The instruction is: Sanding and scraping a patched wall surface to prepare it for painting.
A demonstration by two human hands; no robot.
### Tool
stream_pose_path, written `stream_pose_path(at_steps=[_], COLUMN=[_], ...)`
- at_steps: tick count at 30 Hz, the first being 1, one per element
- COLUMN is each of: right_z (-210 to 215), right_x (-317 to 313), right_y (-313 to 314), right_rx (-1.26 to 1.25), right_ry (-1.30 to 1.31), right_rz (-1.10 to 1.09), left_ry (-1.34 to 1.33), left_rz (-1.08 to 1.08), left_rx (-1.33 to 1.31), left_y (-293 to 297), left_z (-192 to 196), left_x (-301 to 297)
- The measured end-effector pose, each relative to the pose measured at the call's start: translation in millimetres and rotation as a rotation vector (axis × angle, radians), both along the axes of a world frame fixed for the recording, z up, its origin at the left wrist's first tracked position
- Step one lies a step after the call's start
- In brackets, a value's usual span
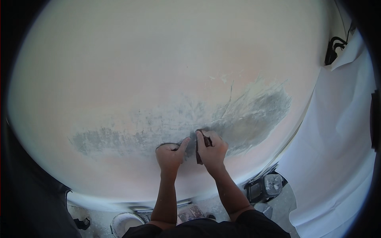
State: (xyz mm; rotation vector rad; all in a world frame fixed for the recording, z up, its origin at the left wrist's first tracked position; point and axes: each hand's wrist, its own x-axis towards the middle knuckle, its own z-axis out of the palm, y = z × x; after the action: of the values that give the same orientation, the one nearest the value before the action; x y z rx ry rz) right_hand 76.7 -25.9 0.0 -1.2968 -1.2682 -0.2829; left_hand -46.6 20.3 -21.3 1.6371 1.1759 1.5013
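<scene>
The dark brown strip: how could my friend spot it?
Find the huge, pale, curved panel, then its long, streaky grey patch. At the patch's lower edge, the right hand holds the dark brown strip. Its brown stands out against grey.

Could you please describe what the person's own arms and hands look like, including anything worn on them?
The left hand and right hand wear no gloves. The left forearm and right forearm are uncovered, with no watch or band visible. Plain black sleeves show at the lower edge. Rings cannot be made out.
</scene>
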Motion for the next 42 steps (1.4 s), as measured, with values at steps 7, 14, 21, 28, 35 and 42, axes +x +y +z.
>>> stream_pose_path(at_steps=[7,14,21,28,35,42], right_z=[-0.2,6.0,-53.2,-94.5,-90.1,-96.4], right_x=[12.1,37.2,75.7,116.1,101.6,99.7], right_y=[7.0,-37.2,-41.3,-37.8,-48.5,-64.8], right_rx=[0.124,0.229,0.083,-0.029,0.147,-0.030], right_ry=[-0.008,0.520,0.788,1.102,1.154,0.939], right_rz=[0.012,0.129,0.213,0.474,0.480,0.778], left_ry=[0.001,0.162,0.012,0.116,-0.005,-0.103], left_rz=[0.040,0.285,0.183,0.309,0.133,-0.130], left_rx=[0.018,0.054,-0.166,-0.188,-0.157,-0.107], left_y=[0.9,-0.1,-7.2,-8.4,-15.2,-57.1], left_z=[-5.4,3.0,19.1,21.7,14.9,-16.8], left_x=[8.0,24.2,27.6,36.6,28.7,50.5])
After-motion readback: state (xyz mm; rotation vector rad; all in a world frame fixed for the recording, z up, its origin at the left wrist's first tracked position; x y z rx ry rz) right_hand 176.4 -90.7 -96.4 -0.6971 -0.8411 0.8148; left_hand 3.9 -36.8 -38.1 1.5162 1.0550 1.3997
